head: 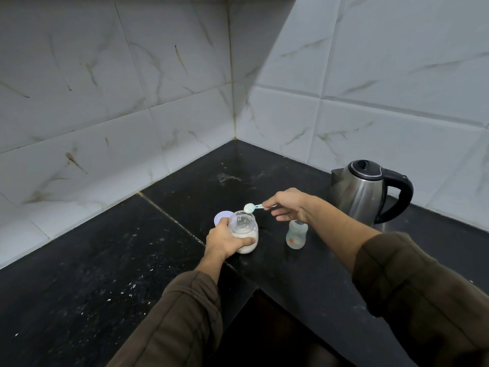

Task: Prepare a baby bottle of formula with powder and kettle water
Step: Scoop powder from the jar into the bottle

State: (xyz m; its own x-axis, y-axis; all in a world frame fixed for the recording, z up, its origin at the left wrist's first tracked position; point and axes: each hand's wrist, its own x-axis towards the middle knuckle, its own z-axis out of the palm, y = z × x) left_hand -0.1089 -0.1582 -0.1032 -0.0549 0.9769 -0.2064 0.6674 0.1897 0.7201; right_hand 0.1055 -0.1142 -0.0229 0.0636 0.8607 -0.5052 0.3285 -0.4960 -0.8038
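The baby bottle (296, 235) stands upright on the black counter (291, 276), just right of the jar (243, 223) and below the right wrist, which hides part of its neck; the right hand (287, 205) hangs above it, palm down, thumb and forefinger pinching the handle of a pale green scoop (252, 207), the other fingers loosely curled; the scoop's bowl, filled white, sits over the jar's open mouth; the left hand (225, 239) wraps the jar from the near side, fingers clamped round its lower half, covering some of the white powder (246, 249) inside; a pale lid (221, 217) lies behind the jar, mostly hidden; the steel kettle (362, 192) stands well to the right, closed; an orange mark on the bottle is too small to read.
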